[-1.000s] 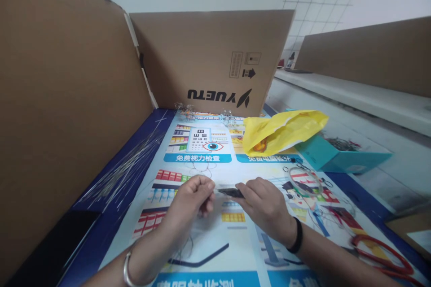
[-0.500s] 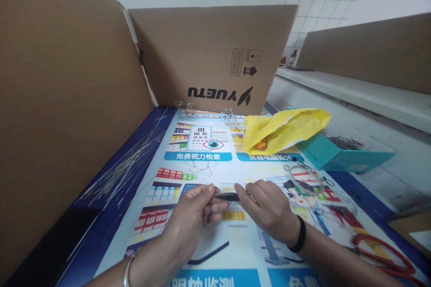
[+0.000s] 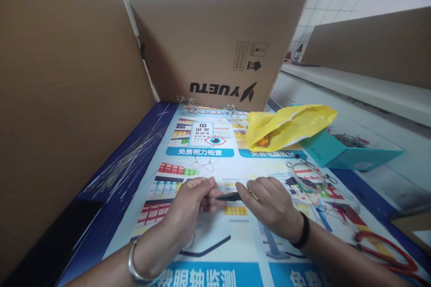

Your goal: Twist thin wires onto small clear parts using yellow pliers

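My right hand (image 3: pixel 269 202) is wrapped round a pair of pliers, with the dark pointed jaws (image 3: pixel 229 197) sticking out to the left past my thumb. Most of the handle is hidden in my palm. Facing it, my left hand (image 3: pixel 191 202) is closed in a pinch right at the tip of the jaws. A thin wire (image 3: pixel 192 241) curves out below that hand and appears to be what the fingers hold, though the pinched part is too fine to see clearly. Both hands are above the printed poster sheet (image 3: pixel 232 251).
Straight thin wires (image 3: pixel 129 161) lie in a bundle at left. A yellow bag (image 3: pixel 289 128) leans by a teal box (image 3: pixel 353 157) of wire pieces. Coiled wire (image 3: pixel 308 177) and red tubing (image 3: pixel 387 251) lie at right. Cardboard panels (image 3: pixel 215 49) stand behind and left.
The view has shifted slightly, so the hands and table sit a little differently. Both hands keep their grips, with the pliers' jaws still at my left fingertips.
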Available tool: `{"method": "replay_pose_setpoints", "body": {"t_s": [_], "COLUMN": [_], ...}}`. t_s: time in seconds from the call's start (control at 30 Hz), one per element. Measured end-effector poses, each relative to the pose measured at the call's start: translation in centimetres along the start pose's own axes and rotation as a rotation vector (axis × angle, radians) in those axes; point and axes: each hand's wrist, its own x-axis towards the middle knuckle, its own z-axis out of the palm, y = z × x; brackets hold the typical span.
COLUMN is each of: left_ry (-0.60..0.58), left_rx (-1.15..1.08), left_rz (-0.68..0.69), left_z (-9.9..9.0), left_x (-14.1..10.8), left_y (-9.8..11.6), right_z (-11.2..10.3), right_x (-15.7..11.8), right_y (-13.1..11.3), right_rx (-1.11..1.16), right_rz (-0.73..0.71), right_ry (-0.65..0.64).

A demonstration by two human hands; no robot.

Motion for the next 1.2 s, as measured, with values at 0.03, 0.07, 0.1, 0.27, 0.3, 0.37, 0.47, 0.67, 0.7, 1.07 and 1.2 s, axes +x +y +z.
{"method": "replay_pose_setpoints", "body": {"t_s": [0.03, 0.07, 0.1, 0.27, 0.3, 0.37, 0.47, 0.67, 0.7, 1.07, 1.2], "left_ry": [-0.002, -0.007, -0.014, -0.036, -0.041, -0.053, -0.060, 0.006, 0.014, -0.149, -0.154], "left_rx": [0.001, -0.002, -0.008, -0.028, -0.028, -0.028, -0.011, 0.371, 0.472, 0.585, 0.340], "left_rz": [0.000, 0.003, 0.005, 0.002, 0.001, 0.001, 0.001, 0.230, 0.296, 0.372, 0.159], "left_z": [0.0, 0.0, 0.0, 0.1, 0.1, 0.1, 0.1, -0.2, -0.3, -0.8, -1.1], "left_x": [0.0, 0.0, 0.0, -0.1, -0.1, -0.1, 0.0, 0.1, 0.1, 0.1, 0.8], "left_y": [0.0, 0.0, 0.1, 0.2, 0.2, 0.1, 0.1, 0.3, 0.4, 1.4, 1.6], "right_z": [0.0, -0.1, -0.1, -0.1, -0.1, -0.1, -0.2, -0.4, -0.5, -1.7, -1.0], "right_x": [0.0, 0.1, 0.1, 0.1, 0.1, 0.0, 0.0, 0.5, 0.7, 1.3, 1.1], "right_y": [0.0, 0.0, 0.0, 0.0, 0.0, 0.0, 0.1, -0.1, -0.2, 0.1, 0.0], "right_rx": [0.002, 0.004, 0.006, 0.011, 0.012, 0.011, 0.014, 0.140, 0.183, 0.552, 0.457], "right_rz": [-0.001, -0.004, -0.007, -0.014, -0.015, -0.021, -0.033, 0.008, 0.043, 0.328, 0.303], "right_ry": [0.001, 0.000, -0.002, 0.004, 0.002, -0.010, -0.029, -0.143, -0.188, -0.536, -0.433]}}
